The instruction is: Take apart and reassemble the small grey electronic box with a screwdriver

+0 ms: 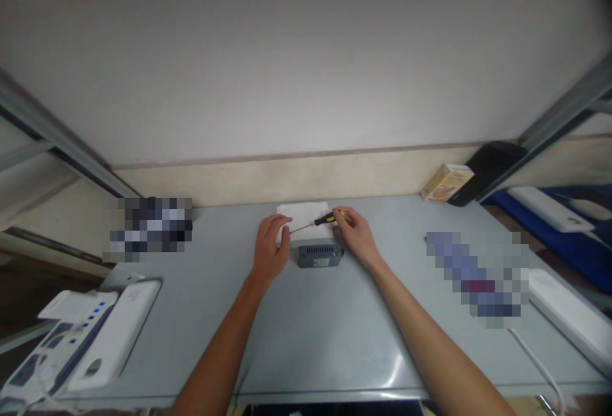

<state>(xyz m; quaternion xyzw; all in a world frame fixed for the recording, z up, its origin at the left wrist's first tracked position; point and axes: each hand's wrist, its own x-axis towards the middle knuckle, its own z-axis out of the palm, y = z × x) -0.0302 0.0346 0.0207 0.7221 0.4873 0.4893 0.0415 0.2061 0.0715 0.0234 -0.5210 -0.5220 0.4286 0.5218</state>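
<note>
My right hand (354,232) grips the end of a screwdriver (326,218) with a black and yellow handle. Its thin metal shaft points left, toward my left hand (271,244). That hand is open, with thumb and fingers apart close to the shaft's tip; whether they touch it I cannot tell. Beneath the screwdriver lies a white sheet (301,212), perhaps paper or cloth. In front of the sheet, between my hands, a small dark grey box-shaped device (320,257) with vent slots and a pale label stands on the grey table (325,327).
White power strips (119,333) lie at the left edge, and a long white one (574,314) at the right with a cable. A yellow box (447,183) leans by a black object (492,167) at the back right. Blurred-out items lie on both sides. A wall closes off the back.
</note>
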